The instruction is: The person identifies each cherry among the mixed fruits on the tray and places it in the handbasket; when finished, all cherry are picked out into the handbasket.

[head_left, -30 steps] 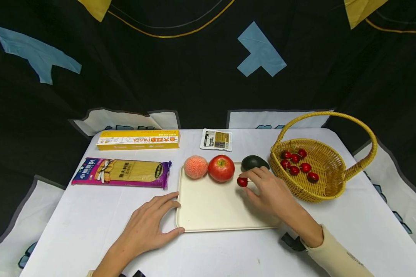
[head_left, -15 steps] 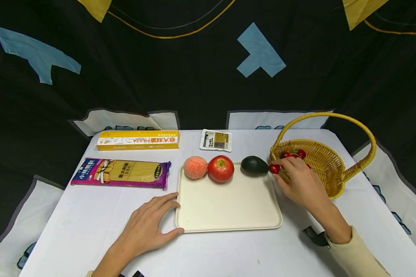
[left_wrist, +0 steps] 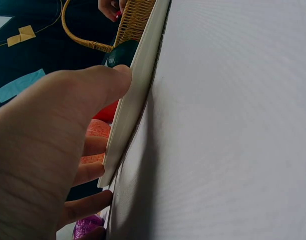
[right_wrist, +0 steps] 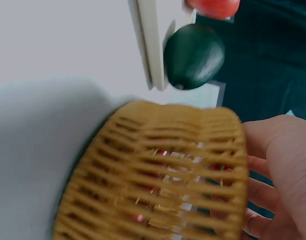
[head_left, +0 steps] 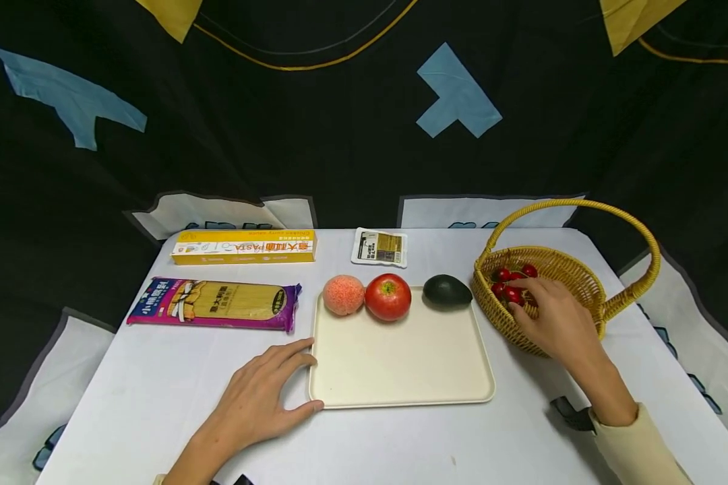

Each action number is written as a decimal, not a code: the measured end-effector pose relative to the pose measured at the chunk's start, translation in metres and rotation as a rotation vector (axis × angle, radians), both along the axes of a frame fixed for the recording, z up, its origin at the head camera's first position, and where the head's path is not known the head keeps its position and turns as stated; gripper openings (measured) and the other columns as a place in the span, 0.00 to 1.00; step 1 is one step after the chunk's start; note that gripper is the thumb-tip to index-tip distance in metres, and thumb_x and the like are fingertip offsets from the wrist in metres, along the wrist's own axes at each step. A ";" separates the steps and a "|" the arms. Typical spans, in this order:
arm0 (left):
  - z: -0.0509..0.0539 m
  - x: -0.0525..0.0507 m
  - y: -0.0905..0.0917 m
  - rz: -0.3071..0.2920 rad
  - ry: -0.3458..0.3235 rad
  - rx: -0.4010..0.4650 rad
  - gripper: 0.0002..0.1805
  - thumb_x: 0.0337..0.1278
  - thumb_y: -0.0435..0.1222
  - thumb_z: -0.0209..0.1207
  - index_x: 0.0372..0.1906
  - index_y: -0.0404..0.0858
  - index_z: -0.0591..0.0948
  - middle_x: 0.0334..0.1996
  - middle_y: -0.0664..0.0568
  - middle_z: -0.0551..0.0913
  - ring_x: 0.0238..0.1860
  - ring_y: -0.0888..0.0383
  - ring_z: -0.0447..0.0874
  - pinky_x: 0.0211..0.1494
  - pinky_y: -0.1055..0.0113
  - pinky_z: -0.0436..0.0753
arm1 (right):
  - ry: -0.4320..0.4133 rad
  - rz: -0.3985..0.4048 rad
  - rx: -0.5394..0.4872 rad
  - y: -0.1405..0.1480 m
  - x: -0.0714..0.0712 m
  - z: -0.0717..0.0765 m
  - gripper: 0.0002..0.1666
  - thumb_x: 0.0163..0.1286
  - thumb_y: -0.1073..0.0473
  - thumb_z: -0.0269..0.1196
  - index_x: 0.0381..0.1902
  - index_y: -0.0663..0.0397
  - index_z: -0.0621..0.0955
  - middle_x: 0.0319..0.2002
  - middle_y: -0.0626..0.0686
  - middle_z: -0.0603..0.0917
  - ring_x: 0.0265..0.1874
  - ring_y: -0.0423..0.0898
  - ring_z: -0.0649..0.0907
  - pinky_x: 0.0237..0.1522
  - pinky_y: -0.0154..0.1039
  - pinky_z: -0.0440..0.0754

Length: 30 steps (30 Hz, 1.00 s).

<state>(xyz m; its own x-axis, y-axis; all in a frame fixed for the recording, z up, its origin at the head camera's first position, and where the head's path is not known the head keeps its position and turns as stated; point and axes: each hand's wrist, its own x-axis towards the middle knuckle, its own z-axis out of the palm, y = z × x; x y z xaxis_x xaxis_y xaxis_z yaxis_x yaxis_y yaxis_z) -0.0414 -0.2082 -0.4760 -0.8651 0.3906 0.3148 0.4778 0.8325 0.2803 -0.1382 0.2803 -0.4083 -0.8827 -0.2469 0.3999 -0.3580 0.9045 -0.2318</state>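
My left hand [head_left: 257, 394] rests at the near-left corner of a cream tray [head_left: 400, 364], its fingers spread and the fingertips touching the rim. In the left wrist view the thumb lies along the tray's edge. Over the wicker basket [head_left: 582, 323], my right hand [head_left: 555, 320] reaches inside the rim, pinching a red cherry [head_left: 512, 294] between thumb and fingertips. Several other cherries [head_left: 529, 270] lie in the basket around it; the hand hides some of them. In the right wrist view the basket's woven wall [right_wrist: 157, 165] covers most of the fingertips.
Along the tray's far edge sit a bumpy pink-orange ball-shaped fruit [head_left: 343, 295], a red apple [head_left: 388, 297] and a dark green avocado [head_left: 447, 291]. A pasta box [head_left: 244, 247], a purple noodle pack [head_left: 215, 303] and a small sachet [head_left: 379, 248] lie beyond. The basket's tall handle [head_left: 652, 249] arches overhead.
My right hand has carried the cherry from above the tray rightward, over the rim and into the basket. The left hand has stayed at the tray's corner.
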 end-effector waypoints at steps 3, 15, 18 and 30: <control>0.000 0.000 0.000 0.001 0.000 -0.003 0.35 0.49 0.66 0.76 0.58 0.53 0.85 0.75 0.58 0.77 0.67 0.53 0.82 0.57 0.48 0.87 | -0.014 -0.014 0.006 0.008 -0.001 -0.003 0.23 0.65 0.63 0.75 0.58 0.59 0.85 0.58 0.68 0.86 0.56 0.71 0.83 0.37 0.67 0.87; 0.000 -0.001 0.001 0.001 -0.008 -0.003 0.34 0.48 0.66 0.76 0.57 0.54 0.85 0.75 0.59 0.77 0.67 0.53 0.82 0.58 0.48 0.87 | -0.108 -0.070 0.043 0.027 -0.008 -0.009 0.24 0.67 0.62 0.74 0.59 0.61 0.84 0.59 0.73 0.83 0.53 0.73 0.83 0.37 0.68 0.86; 0.000 -0.001 0.001 -0.001 -0.001 -0.002 0.34 0.48 0.66 0.76 0.57 0.54 0.85 0.75 0.59 0.77 0.66 0.53 0.82 0.57 0.48 0.87 | -0.130 -0.079 0.056 0.029 -0.010 -0.009 0.24 0.68 0.62 0.74 0.59 0.63 0.83 0.58 0.74 0.83 0.53 0.73 0.83 0.37 0.68 0.86; 0.000 -0.001 0.001 0.001 -0.004 0.000 0.34 0.48 0.66 0.76 0.57 0.54 0.85 0.75 0.59 0.77 0.67 0.53 0.82 0.57 0.48 0.87 | -0.187 -0.072 0.081 0.037 -0.016 -0.011 0.24 0.66 0.63 0.74 0.58 0.66 0.81 0.52 0.73 0.85 0.46 0.70 0.84 0.37 0.66 0.85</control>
